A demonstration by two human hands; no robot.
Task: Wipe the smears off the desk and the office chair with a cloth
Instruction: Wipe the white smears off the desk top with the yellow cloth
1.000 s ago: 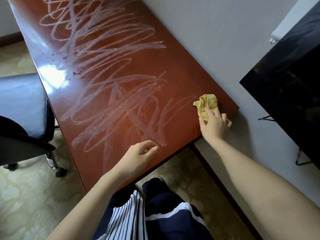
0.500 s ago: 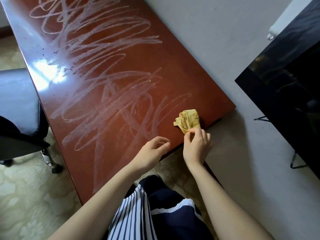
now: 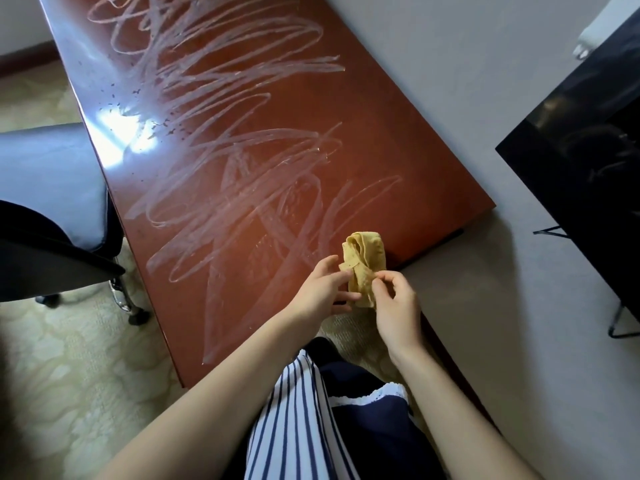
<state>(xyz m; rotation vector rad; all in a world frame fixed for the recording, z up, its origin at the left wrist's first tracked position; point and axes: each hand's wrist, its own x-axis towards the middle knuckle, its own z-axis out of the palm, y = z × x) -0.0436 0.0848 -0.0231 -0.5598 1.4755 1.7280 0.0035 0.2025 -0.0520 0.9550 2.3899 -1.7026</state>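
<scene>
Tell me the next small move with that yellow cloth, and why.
Probably lay the cloth flat on the desk and start wiping. Both the left hand and right hand hold it bunched at the near edge, and white smears cover the desk, apparently unwiped.

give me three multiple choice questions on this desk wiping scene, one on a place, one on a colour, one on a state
1. Where is the office chair?
A. left of the desk
B. on the desk
C. right of the desk

2. What colour is the cloth?
A. blue
B. yellow
C. white

3. How is the cloth held?
A. lying flat, untouched
B. right hand only
C. bunched, in both hands

Key: 1 A, it stands off the desk's left edge. 2 B, plainly yellow. 3 C, the left hand and right hand both grip it.
</scene>
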